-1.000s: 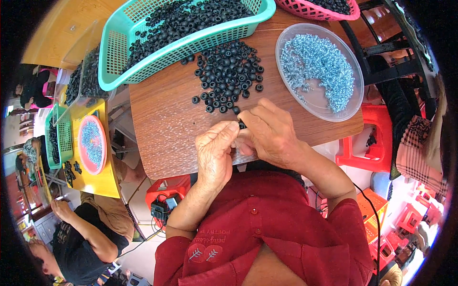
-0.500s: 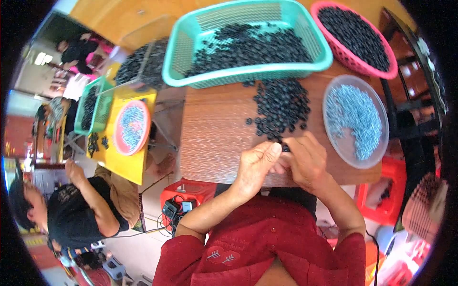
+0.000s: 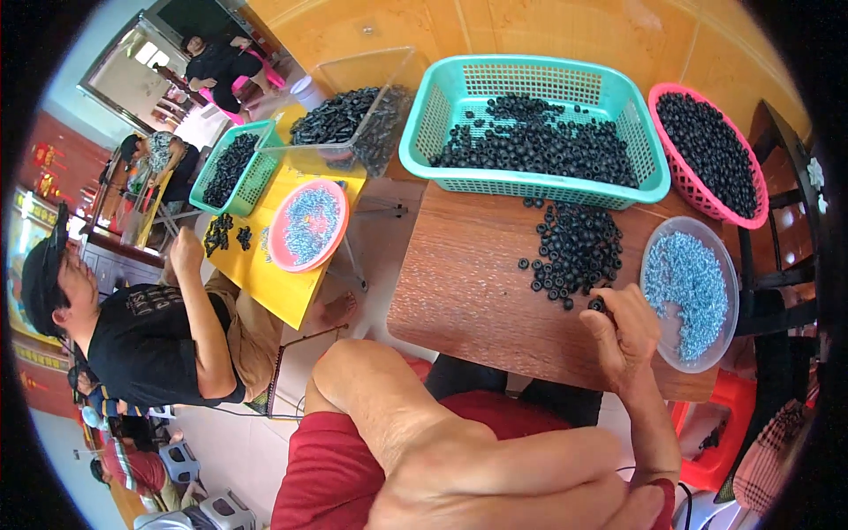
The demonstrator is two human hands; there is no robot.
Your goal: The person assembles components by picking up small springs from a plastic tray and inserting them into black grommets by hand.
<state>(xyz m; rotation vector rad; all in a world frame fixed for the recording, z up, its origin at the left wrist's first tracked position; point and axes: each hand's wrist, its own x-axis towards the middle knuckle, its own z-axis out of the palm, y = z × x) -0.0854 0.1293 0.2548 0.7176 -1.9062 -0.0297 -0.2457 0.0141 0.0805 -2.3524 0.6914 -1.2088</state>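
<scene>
My right hand (image 3: 629,331) is closed in a pinch over the front right part of the table. Between its thumb and fingers is a small round black part (image 3: 598,304) with a hole, like a thick bead or grommet. A loose pile of such black parts (image 3: 579,247) lies just beyond it. My left hand (image 3: 521,477) is lifted close to the view at the bottom, its back showing and its fingers pointing right. Its fingertips are hidden. A clear round tray (image 3: 655,344) of small blue-silver pieces (image 3: 693,287) stands right of my right hand.
A green basket (image 3: 539,181) of black parts stands at the table's back, with a pink basket (image 3: 751,216) of them beside it. On the left, a person (image 3: 159,344) sits by a yellow table (image 3: 283,296) holding a pink tray (image 3: 340,234) and a clear bin (image 3: 375,124).
My left hand has left my right hand and risen toward the view. The right hand keeps a black part in its pinch. The view has shifted, so the table appears lower and farther right.
</scene>
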